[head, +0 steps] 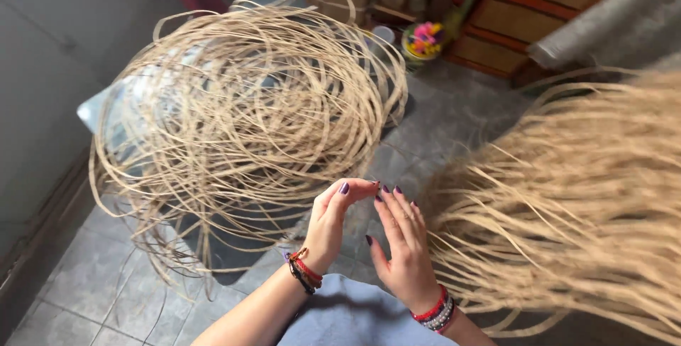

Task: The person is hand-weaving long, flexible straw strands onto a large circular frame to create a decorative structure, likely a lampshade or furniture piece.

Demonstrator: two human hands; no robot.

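Two hands raised between cane coil (241, 115) and loose strand bundle (582, 197); left hand (333, 222), right hand (401, 247) open, grip released, holding nothing. Sorting strands, I judge; next needs one strand pinched.

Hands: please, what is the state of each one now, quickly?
Left hand: open, fingers curved, holding nothing visible.
Right hand: open, fingers straight, holding nothing visible; a thin cane strand cannot be ruled out.
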